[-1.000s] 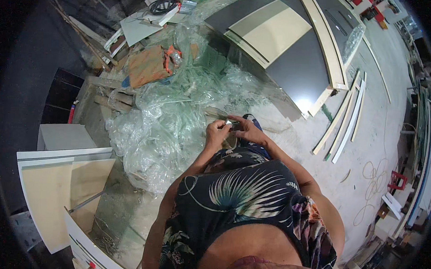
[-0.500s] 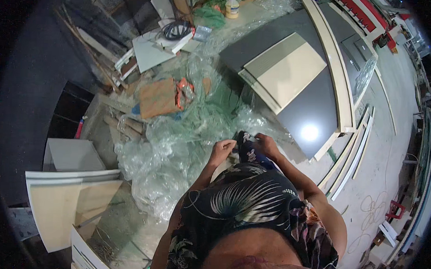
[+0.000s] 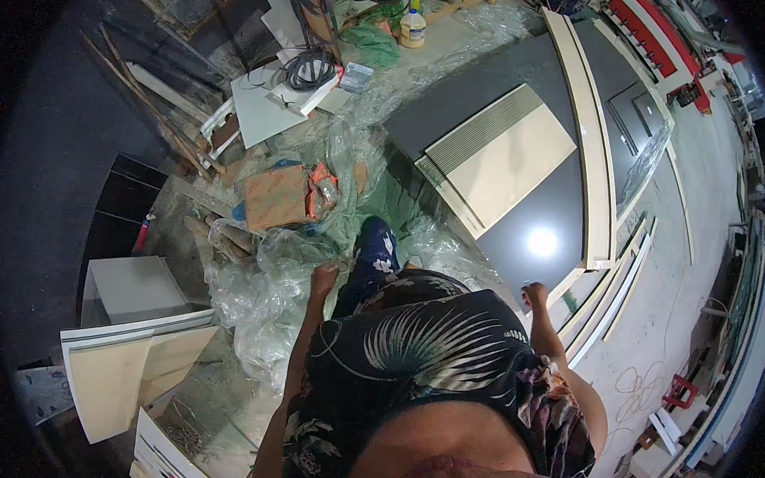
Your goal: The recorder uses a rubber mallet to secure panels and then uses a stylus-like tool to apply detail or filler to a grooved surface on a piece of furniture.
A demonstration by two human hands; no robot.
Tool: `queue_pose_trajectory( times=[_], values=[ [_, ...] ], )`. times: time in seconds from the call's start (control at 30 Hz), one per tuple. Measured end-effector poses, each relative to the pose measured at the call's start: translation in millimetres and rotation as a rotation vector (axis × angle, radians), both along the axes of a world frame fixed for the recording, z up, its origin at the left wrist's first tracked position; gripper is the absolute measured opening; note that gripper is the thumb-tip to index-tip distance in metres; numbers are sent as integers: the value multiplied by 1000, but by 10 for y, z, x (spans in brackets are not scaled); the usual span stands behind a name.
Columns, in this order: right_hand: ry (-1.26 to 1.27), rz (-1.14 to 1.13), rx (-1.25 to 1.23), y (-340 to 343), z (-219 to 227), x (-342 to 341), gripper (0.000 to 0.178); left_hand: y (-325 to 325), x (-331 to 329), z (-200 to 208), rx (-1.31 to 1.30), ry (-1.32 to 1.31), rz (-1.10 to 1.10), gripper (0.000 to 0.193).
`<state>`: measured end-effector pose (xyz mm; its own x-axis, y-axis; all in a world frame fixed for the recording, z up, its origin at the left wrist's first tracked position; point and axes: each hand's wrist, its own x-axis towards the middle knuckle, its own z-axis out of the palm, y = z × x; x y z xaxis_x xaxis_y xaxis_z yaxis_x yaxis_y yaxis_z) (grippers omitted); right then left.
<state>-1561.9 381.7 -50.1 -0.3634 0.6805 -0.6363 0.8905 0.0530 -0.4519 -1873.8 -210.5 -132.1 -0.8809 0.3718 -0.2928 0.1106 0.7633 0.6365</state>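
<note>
My left hand (image 3: 325,279) hangs beside my left leg, above crumpled clear plastic sheeting (image 3: 278,320). Its fingers are curled in, and I see nothing in them. My right hand (image 3: 534,296) is out to the right, by the near corner of a large dark grey panel (image 3: 516,260). Its fingers are also curled, with nothing showing in them; whether it touches the panel I cannot tell. Between my hands, a leg in dark blue flowered trousers (image 3: 375,247) reaches forward. On the dark panel lies a smaller cream panel (image 3: 516,164) with a ribbed grey band.
A long cream strip (image 3: 590,137) crosses the dark panel. Thin strips (image 3: 610,289) lie on the floor at right. Ahead to the left are brown cardboard (image 3: 274,197) and a black cable coil (image 3: 311,70). Pale boards (image 3: 108,373) stand at lower left. A bottle (image 3: 412,29) stands far ahead.
My hands were close together in front of my body; now they are apart, the left moved left and the right moved right and lower. One leg has come forward over the plastic.
</note>
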Motion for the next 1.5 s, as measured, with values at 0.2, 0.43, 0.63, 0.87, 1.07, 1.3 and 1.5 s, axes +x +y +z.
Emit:
queue_pose_trajectory(
  times=[0.2, 0.43, 0.63, 0.87, 1.07, 1.3, 1.5],
  values=[
    [71, 450, 106, -99, -559, -401, 19, -190, -608, -518, 238, -834, 654, 19],
    [-38, 202, 96, -42, -141, -2492, 31, 1502, -2482, -1107, 437, -759, 593, 20],
    [-55, 90, 51, -123, -136, -4196, 35, 689, -4516, -699, 492, -736, 359, 21],
    [299, 182, 273, -88, 73, -6122, 41, 734, -6471, 152, 650, -691, 279, 15],
    [187, 134, 214, -153, 157, -6407, 42, 1079, -7227, 300, 474, -794, 382, 25],
    [-115, -83, -84, -435, 90, -5898, 32, 1081, -7109, -123, 416, -1076, 352, 30],
    [-174, -185, -185, -394, 83, -6054, 30, 438, -7094, 0, 407, -966, 189, 30]
  ],
)
